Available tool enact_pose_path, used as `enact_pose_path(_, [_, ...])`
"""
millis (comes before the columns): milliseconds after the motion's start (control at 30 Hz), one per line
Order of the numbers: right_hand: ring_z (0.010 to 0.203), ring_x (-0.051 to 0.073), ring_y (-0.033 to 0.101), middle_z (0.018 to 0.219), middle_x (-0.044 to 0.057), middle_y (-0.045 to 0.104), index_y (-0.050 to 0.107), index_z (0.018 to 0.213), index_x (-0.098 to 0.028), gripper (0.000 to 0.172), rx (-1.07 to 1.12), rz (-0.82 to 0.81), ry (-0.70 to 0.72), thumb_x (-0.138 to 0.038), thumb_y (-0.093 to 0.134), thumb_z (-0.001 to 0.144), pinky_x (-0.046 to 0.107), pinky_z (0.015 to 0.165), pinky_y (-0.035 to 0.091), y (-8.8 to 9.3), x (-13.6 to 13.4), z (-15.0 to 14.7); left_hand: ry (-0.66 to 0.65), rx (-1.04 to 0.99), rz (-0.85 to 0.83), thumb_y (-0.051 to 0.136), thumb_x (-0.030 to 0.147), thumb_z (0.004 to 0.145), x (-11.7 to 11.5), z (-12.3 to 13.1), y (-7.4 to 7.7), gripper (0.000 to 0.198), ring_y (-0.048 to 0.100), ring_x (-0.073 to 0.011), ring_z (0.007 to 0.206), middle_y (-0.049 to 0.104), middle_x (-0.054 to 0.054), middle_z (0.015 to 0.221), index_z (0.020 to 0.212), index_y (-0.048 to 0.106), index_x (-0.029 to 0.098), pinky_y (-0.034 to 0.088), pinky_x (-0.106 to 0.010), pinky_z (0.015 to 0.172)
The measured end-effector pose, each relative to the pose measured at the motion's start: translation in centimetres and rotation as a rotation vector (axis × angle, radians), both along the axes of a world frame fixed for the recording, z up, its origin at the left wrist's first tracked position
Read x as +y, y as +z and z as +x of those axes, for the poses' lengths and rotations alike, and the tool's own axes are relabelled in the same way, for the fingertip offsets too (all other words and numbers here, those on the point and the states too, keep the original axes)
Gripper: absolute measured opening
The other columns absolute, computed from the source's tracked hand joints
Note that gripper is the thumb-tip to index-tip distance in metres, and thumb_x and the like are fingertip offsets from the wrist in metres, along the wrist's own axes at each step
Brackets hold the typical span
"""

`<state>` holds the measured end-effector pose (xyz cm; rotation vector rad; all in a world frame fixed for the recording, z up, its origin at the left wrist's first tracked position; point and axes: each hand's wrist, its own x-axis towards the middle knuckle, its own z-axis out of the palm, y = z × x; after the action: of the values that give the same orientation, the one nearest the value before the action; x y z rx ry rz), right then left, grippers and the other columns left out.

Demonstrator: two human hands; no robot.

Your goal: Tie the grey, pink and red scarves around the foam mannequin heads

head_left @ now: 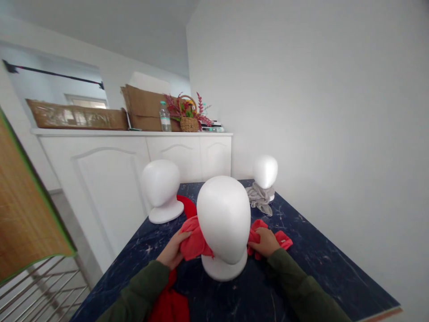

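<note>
A white mannequin head (224, 214) stands upright on the dark blue marbled table in front of me. A coral-red scarf (193, 243) passes behind its neck, showing on both sides; the middle is hidden by the head. My left hand (173, 249) is closed on the scarf's left part. On the other side, my right hand (265, 242) grips its right part, with a loose end lying on the table beyond the fingers. Under my left forearm lies a deeper red cloth (170, 302), partly covered by the sleeve.
Another white mannequin head (161, 190) stands back left, with a red cloth (187, 205) beside it. A third head (266, 171) wears a grey scarf (259, 197) near the wall. Behind are a white cabinet (110, 165), cardboard boxes (144, 105), a bottle (165, 117) and a flower basket (189, 124).
</note>
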<state>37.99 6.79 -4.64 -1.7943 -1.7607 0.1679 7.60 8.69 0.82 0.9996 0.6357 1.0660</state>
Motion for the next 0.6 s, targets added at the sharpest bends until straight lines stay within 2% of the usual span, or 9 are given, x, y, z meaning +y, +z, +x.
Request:
enact_pose_path(67, [0.079,0.02,0.053,0.076,0.006,0.059,0.057,0.073,-0.016,0.02,0.081,0.024,-0.033,-0.034,0.055,0.063,0.032,0.076,0.035,0.0,-0.4,0.0,-0.079,0.034,-0.103,0.056,0.025,0.069,-0.9,-0.1,-0.9,0.045,0.055,-0.0262,0.097,0.063,-0.011,0.098,0.112,0.049,0.013,0.039,-0.038,0.087])
enact_pose_path(133, [0.072,0.018,0.053,0.07,0.004,0.058,0.054,0.071,-0.017,0.014,0.266,0.021,-0.091,-0.029,0.051,0.065,0.031,0.072,0.037,0.2,-0.6,-0.5,-0.203,0.093,-0.149,0.056,0.028,0.069,-1.5,0.1,-1.9,0.041,0.053,-0.0279,0.099,0.064,-0.011,0.095,0.107,0.054,0.012,0.036,-0.04,0.09])
enact_pose_path(233, [0.072,0.019,0.054,0.069,0.004,0.059,0.053,0.068,-0.016,0.016,0.72,-0.063,-0.052,-0.029,0.056,0.059,0.033,0.072,0.039,0.7,-1.2,-2.1,-0.373,0.149,-0.119,0.058,0.026,0.067,-2.4,0.2,-3.1,0.034,0.051,-0.0286,0.102,0.064,-0.009,0.094,0.098,0.06,0.013,0.033,-0.04,0.092])
enact_pose_path(333, [0.075,0.02,0.057,0.077,0.007,0.062,0.056,0.079,-0.014,0.027,1.163,-0.252,0.166,-0.036,0.052,0.063,0.036,0.073,0.041,1.4,-3.0,-3.8,-0.462,0.172,-0.082,0.059,0.018,0.062,-2.8,0.0,-3.6,0.034,0.052,-0.0279,0.101,0.065,-0.005,0.094,0.096,0.061,0.016,0.033,-0.04,0.092])
enact_pose_path(433, [0.088,0.021,0.056,0.095,0.009,0.062,0.055,0.095,-0.014,0.034,1.544,-0.365,0.428,-0.032,0.048,0.068,0.037,0.081,0.04,2.2,-5.4,-4.9,-0.533,0.112,-0.083,0.058,0.014,0.056,-2.8,-0.3,-3.5,0.039,0.053,-0.0283,0.098,0.065,-0.005,0.093,0.095,0.062,0.016,0.033,-0.04,0.09])
enact_pose_path(467, [0.093,0.021,0.055,0.101,0.009,0.06,0.054,0.1,-0.014,0.036,1.619,-0.354,0.493,-0.028,0.049,0.067,0.038,0.084,0.038,2.4,-6.2,-5.2,-0.559,0.062,-0.096,0.056,0.015,0.054,-2.7,-0.4,-3.4,0.04,0.053,-0.0285,0.098,0.064,-0.006,0.094,0.094,0.062,0.016,0.034,-0.041,0.09])
enact_pose_path(533, [0.098,0.022,0.053,0.108,0.009,0.057,0.05,0.107,-0.015,0.043,1.587,-0.251,0.518,-0.023,0.051,0.065,0.039,0.086,0.037,2.4,-7.4,-5.6,-0.601,-0.055,-0.13,0.052,0.021,0.054,-2.7,-0.3,-3.2,0.04,0.052,-0.0292,0.098,0.064,-0.007,0.094,0.092,0.062,0.014,0.034,-0.041,0.089])
enact_pose_path(600, [0.096,0.024,0.053,0.107,0.009,0.057,0.05,0.108,-0.016,0.047,1.366,-0.105,0.387,-0.023,0.055,0.063,0.042,0.085,0.037,1.8,-8.2,-5.8,-0.63,-0.125,-0.142,0.049,0.026,0.055,-2.7,-0.1,-3.0,0.04,0.052,-0.0297,0.098,0.063,-0.008,0.094,0.09,0.063,0.012,0.036,-0.042,0.087])
